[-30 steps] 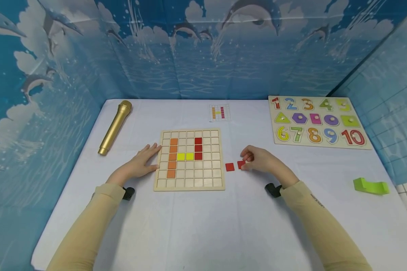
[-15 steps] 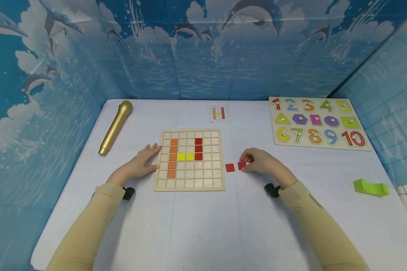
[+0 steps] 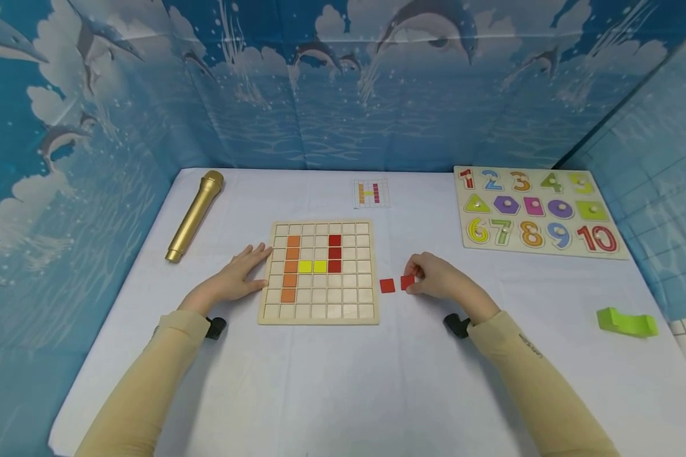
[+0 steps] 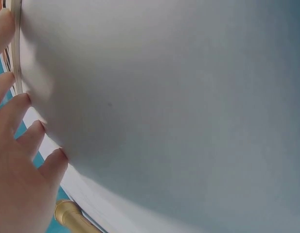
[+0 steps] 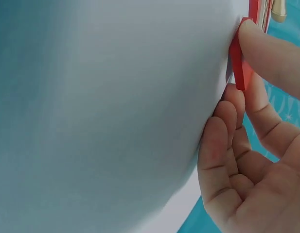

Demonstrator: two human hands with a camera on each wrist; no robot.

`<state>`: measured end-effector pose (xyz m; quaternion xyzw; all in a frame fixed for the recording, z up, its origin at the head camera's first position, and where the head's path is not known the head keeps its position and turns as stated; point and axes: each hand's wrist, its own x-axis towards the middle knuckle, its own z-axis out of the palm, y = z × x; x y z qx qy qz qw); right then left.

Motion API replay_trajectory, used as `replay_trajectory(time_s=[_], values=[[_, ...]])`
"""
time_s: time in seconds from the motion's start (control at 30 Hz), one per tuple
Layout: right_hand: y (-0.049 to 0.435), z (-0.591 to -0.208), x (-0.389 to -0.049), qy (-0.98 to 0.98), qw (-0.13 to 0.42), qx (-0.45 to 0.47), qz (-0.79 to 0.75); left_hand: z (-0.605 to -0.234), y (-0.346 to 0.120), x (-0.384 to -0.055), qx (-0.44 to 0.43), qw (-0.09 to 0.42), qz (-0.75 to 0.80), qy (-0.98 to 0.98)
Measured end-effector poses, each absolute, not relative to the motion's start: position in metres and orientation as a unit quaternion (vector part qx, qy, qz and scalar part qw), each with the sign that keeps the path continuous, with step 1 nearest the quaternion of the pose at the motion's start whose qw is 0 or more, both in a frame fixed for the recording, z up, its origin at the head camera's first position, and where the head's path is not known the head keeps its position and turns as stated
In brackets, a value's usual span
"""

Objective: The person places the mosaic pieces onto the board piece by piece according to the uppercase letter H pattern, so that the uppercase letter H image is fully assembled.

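Note:
A square wooden grid board (image 3: pixel 319 315) lies on the white table. It bears a column of several orange tiles (image 3: pixel 289 266), two yellow tiles (image 3: pixel 312 266) and a column of three red tiles (image 3: pixel 335 254). My left hand (image 3: pixel 228 279) rests with spread fingers against the board's left edge; in the left wrist view its fingertips (image 4: pixel 23 98) meet the frame. To the right of the board, my right hand (image 3: pixel 437 277) pinches a red square tile (image 5: pixel 238 58) between thumb and index finger, the other fingers curled. Another red tile (image 3: pixel 387 286) lies flat between that hand and the board.
Behind the board lies a small card (image 3: pixel 371 193) printed with a coloured H on a grid. A gold microphone (image 3: pixel 194 216) is at the back left. A number and shape puzzle board (image 3: pixel 540 212) lies back right, and a green curved block (image 3: pixel 627 322) sits far right.
My right hand's fingers have closed in on the red tile beside the board. The left hand and the tiles on the board have stayed in place.

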<state>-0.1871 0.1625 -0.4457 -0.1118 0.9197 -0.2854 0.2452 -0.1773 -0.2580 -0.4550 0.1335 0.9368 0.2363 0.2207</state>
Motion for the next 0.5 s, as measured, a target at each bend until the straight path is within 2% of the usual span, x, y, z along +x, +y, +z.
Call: replay_trajectory(time_s=[0.5], values=[[0.1675, -0.445, -0.1876, 0.913, 0.253, -0.108, -0.302, -0.4523, -0.257, -0.1773, 0.13, 0.225, 0.235, 0.937]])
